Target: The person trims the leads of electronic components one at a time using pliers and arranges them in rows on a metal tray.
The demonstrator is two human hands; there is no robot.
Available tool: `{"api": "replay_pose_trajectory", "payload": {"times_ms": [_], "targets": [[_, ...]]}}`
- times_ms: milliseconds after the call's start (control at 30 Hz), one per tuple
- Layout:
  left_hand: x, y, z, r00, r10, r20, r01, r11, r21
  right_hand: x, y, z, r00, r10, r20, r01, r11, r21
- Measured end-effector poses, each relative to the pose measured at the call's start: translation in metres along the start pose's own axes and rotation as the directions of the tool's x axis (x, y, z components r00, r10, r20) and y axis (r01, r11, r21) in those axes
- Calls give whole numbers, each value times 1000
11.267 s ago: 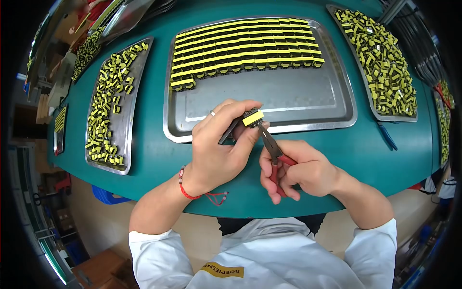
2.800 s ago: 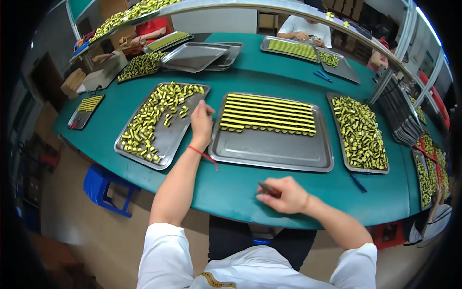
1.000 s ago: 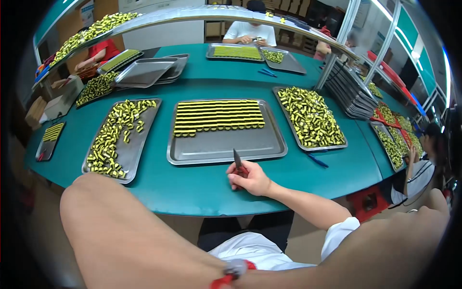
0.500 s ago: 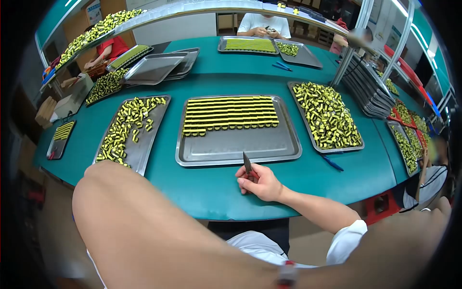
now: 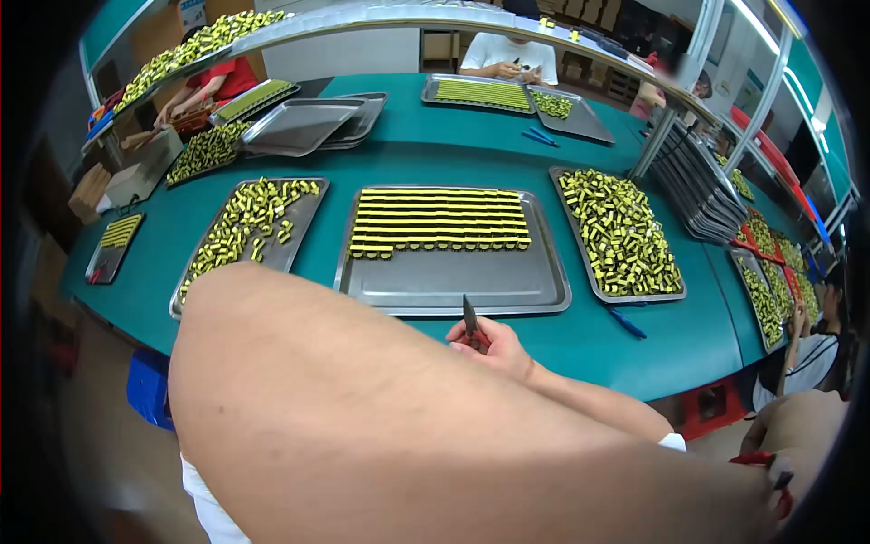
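Observation:
My right hand (image 5: pixel 498 346) is closed around red-handled pliers (image 5: pixel 469 315), their dark pointed jaws upward, near the front rim of the middle metal tray (image 5: pixel 453 292). Rows of small yellow-and-black parts (image 5: pixel 439 219) fill the back of that tray, with a short row at front left. My left forearm (image 5: pixel 435 408) crosses close before the camera and hides part of my right forearm. A red band (image 5: pixel 781 497) shows around its wrist. My left hand (image 5: pixel 802 426) is at the lower right edge; its fingers cannot be made out.
Loose yellow-and-black parts lie in a left tray (image 5: pixel 288 254) and heaped in a right tray (image 5: pixel 623 236). Blue-handled tools (image 5: pixel 627 324) lie beside the right tray. Stacked trays (image 5: pixel 693 172) stand at back right. Co-workers sit behind (image 5: pixel 509 59) and at right (image 5: pixel 807 358).
My left forearm has risen in view and now covers part of my right forearm; its wristband is farther right. The view has shifted slightly. My right hand still grips the pliers.

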State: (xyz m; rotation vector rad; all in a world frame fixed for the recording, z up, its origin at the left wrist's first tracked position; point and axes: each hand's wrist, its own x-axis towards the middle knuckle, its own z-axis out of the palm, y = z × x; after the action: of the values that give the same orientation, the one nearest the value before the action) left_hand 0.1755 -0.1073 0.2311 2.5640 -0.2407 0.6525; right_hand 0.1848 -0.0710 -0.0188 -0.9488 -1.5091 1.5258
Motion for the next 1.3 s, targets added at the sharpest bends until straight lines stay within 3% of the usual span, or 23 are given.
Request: {"api": "replay_pose_trajectory", "payload": {"times_ms": [100, 333, 400, 467, 533, 567, 633, 700, 733, 767, 800, 867, 900, 933, 967, 1033, 1100, 1200, 1267, 1300], "targets": [[-1, -2, 3, 1000, -24, 16, 24, 999, 27, 1, 3, 0, 999, 35, -10, -34, 997, 72], [-19, -11, -1, 995, -98, 33, 94, 991, 92, 0, -9, 6, 991, 112, -71, -110, 993, 32], [-40, -10, -22, 988, -154, 0, 152, 979, 136, 2, 8, 0, 1000, -21, -21, 21, 1000, 5], [-53, -20, -19, 970, -239, -44, 243, 957, 158, 5, 16, -7, 997, 82, 10, -82, 996, -30], [-69, -23, -20, 947, -315, -63, 321, 933, 161, 13, 27, -7, 890, 375, -260, -342, 925, 164], [-74, -26, -21, 939, -339, -62, 344, 924, 169, 17, 24, 0, 893, 385, -233, -353, 921, 167], [-75, -32, -19, 927, -373, -41, 375, 910, 177, 18, -3, 13, 978, 192, -82, -190, 981, 33], [-72, -35, -13, 916, -400, 0, 393, 901, 185, 16, -37, 21, 997, -10, 75, 14, 998, -53], [-95, -54, -1, 811, -559, -171, 566, 824, -7, 17, -48, 22, 982, -113, 152, 126, 989, -79], [-120, -73, 0, 797, -518, -311, 536, 843, -32, 19, -49, 20, 951, -212, 227, 238, 966, -96], [-143, -87, 0, 700, -538, -469, 564, 820, -98, 19, -38, 14, 950, -218, 225, 240, 968, -72], [-203, -110, -11, 604, -538, -588, 686, 726, 41, 15, -6, 1, 996, 86, 39, -77, 978, -191], [-235, -123, -17, 579, -436, -689, 719, 672, 179, 14, 0, -2, 995, 93, 34, -88, 988, -126], [-268, -131, -29, 517, -425, -743, 787, 577, 218, 13, 1, -1, 999, 52, 1, -52, 996, -74], [-302, -140, -44, 416, -516, -748, 897, 365, 247, 11, 2, -3, 999, 37, 38, -32, 994, -107], [-362, -148, -78, 148, -624, -767, 989, 92, 116, 10, 0, -8, 994, 3, 107, 13, 989, -145], [-416, -161, -105, 96, -702, -706, 971, -89, 221, 10, 10, -8, 995, -39, 89, 50, 990, -133], [-454, -185, -109, 72, -778, -624, 979, -63, 192, 11, 11, -10, 995, -30, 93, 41, 992, -117], [-468, -198, -100, 54, -798, -600, 943, -156, 293, 11, 9, -8, 994, -22, 103, 33, 995, -98], [-466, -199, -93, 81, -735, -673, 926, -195, 324, 11, 4, -9, 994, 0, 105, 11, 994, -106]]}}
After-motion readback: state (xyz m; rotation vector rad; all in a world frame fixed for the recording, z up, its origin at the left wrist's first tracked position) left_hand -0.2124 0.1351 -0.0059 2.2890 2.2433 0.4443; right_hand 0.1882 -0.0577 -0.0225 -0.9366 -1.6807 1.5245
